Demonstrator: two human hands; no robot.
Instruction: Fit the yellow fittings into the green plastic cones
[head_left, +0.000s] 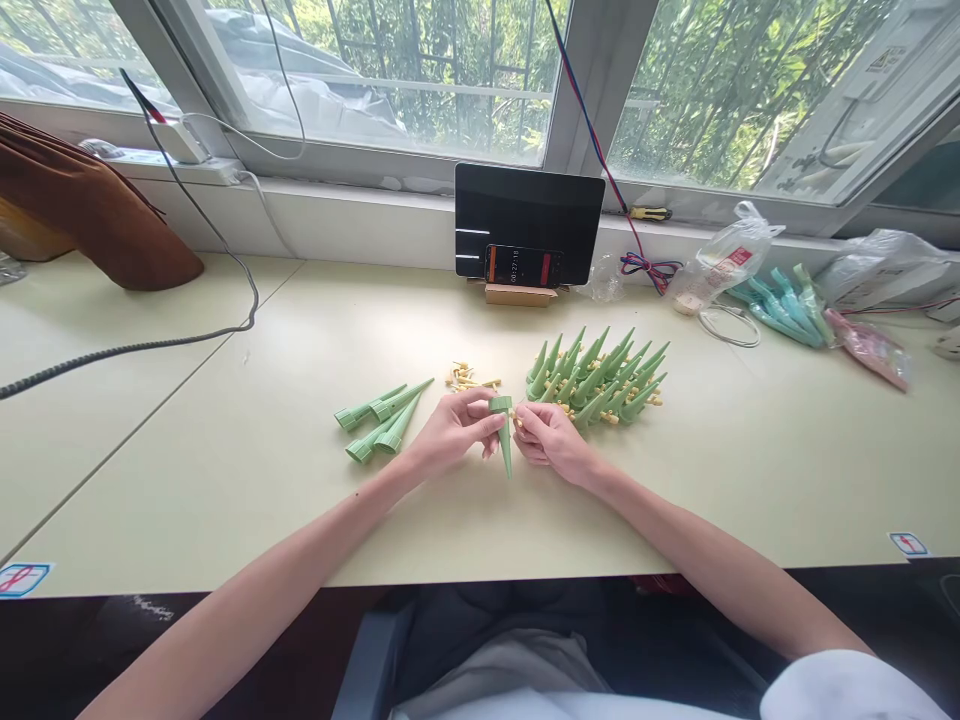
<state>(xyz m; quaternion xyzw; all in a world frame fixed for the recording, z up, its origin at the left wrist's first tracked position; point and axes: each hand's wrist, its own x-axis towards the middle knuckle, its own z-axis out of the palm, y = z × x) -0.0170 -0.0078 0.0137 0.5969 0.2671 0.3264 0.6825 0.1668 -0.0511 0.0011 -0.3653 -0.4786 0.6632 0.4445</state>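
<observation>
At the centre of the frame, just below the middle, the green cone (505,440) stood nearly upright between both hands, its long axis running top to bottom: wide collar up, point down toward the near edge of the table (225,500). The left hand (450,432) came in from the left and had thumb and fingers closed on the collar. The right hand (551,442) met it from the right, its fingertips pinched together against the same collar; whether they held the cone itself or some small piece could not be told. Both hands were about equally near, touching or almost touching across the cone.

Just above the right hand lay a dense pile of cones (596,385), points toward the upper right. Small yellow parts (469,378) sat just above the left hand, and four loose cones (381,420) lay to its left. Bare tabletop spread in the lower left and lower right of the frame, well apart from the cable (150,345) and the tablet (529,220)
</observation>
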